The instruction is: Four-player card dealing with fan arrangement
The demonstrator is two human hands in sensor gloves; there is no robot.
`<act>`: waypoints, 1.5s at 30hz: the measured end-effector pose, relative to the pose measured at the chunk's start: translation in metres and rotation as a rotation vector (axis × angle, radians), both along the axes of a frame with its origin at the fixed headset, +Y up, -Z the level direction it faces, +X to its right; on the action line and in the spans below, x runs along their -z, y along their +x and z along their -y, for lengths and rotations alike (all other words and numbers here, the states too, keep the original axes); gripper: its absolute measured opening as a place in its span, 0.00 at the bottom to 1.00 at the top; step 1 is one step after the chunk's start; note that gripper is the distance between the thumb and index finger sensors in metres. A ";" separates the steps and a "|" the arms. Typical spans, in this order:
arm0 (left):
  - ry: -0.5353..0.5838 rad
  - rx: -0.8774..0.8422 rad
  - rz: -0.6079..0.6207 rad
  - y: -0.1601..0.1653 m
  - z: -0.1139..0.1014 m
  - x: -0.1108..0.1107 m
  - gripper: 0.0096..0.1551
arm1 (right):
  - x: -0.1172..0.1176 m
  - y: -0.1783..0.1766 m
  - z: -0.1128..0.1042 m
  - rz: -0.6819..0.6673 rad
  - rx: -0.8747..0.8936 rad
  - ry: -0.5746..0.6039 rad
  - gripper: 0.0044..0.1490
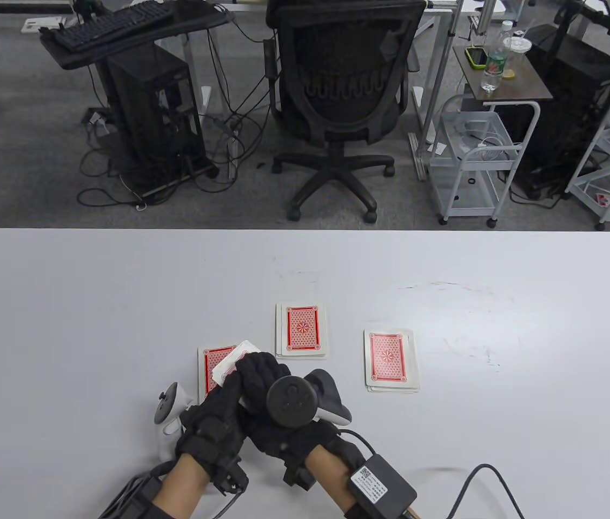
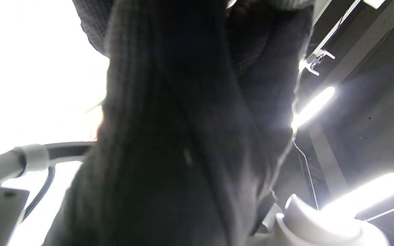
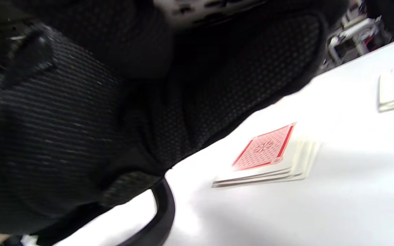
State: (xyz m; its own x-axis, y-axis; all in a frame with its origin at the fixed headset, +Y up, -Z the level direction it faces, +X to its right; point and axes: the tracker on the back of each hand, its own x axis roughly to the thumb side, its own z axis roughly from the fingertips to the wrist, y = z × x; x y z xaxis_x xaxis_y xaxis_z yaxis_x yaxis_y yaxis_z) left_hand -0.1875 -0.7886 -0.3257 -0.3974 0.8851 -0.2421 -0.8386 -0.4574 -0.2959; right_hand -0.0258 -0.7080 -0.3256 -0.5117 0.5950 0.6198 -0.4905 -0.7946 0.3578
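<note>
— While bent over the near edge of the white counter, both gloved hands bunched together. Left hand underneath, cradling a small deck; fingers curled up round its edge.

— And the right hand?

— Laid over the top of that deck, fingers bent down onto the top card, tilted up at its far corner. Cannot tell whether pinching or only pressing.

— Piles already down?

— 3 showing, all red backs up. 1 left pile just beyond the hands, partly covered by them. 1 middle pile further out, slightly staggered. 1 right pile well apart from the hands, edges also a little offset.

— Wrist views?

— Left wrist view nearly all dark glove and ceiling lights. Right wrist view: glove up close, middle pile beyond it on the counter, stepped edges visible.
</note>
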 end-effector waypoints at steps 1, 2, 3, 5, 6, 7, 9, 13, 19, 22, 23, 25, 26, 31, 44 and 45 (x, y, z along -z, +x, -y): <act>-0.016 0.021 -0.015 -0.001 0.000 0.000 0.39 | 0.001 0.002 0.000 -0.014 0.018 -0.026 0.60; -0.015 0.049 -0.035 -0.002 -0.001 0.001 0.38 | 0.004 0.005 0.000 -0.026 0.055 -0.059 0.60; -0.018 0.076 -0.033 -0.003 -0.002 0.001 0.37 | 0.007 0.008 0.000 -0.037 0.080 -0.086 0.60; -0.016 0.135 -0.043 -0.004 -0.007 0.003 0.36 | 0.012 0.017 0.000 -0.038 0.151 -0.148 0.57; -0.010 0.159 -0.048 -0.005 -0.009 0.003 0.35 | 0.014 0.020 -0.001 -0.033 0.178 -0.170 0.56; 0.004 0.209 -0.048 -0.005 -0.013 0.005 0.35 | 0.016 0.026 -0.002 -0.011 0.230 -0.207 0.53; 0.034 0.267 -0.061 -0.006 -0.021 0.008 0.34 | 0.018 0.039 -0.006 0.043 0.315 -0.252 0.49; 0.091 0.431 -0.141 -0.005 -0.044 0.012 0.33 | 0.015 0.065 -0.011 0.168 0.417 -0.311 0.43; 0.188 0.609 -0.224 0.021 -0.067 0.007 0.32 | 0.012 0.072 0.008 0.136 0.456 -0.385 0.48; 0.241 0.649 -0.165 0.041 -0.065 0.002 0.37 | 0.011 0.070 0.015 0.067 0.353 -0.377 0.54; 0.269 0.632 -0.089 0.049 -0.064 0.002 0.43 | 0.011 0.070 0.016 0.044 0.325 -0.361 0.56; 0.272 0.596 -0.024 0.055 -0.064 0.000 0.52 | 0.010 0.071 0.018 0.054 0.326 -0.334 0.58; 0.290 0.579 -0.009 0.058 -0.064 0.000 0.55 | 0.010 0.073 0.019 0.075 0.348 -0.311 0.57; 0.320 0.554 0.039 0.060 -0.065 -0.002 0.56 | 0.012 0.095 0.021 0.388 0.521 -0.207 0.40; 0.238 0.342 0.024 0.027 -0.039 0.009 0.42 | 0.027 0.093 0.045 0.104 0.690 -0.524 0.31; 0.235 0.349 0.007 0.026 -0.037 0.010 0.38 | 0.026 0.093 0.045 0.123 0.666 -0.514 0.32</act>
State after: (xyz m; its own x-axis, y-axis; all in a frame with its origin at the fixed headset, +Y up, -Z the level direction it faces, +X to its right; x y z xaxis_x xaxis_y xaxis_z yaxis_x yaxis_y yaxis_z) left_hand -0.1619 -0.7515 -0.3354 -0.0625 0.9979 -0.0191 -0.9290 -0.0652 -0.3644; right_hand 0.0668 -0.7530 -0.3519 -0.0006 0.9882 0.1529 -0.8575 -0.0792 0.5084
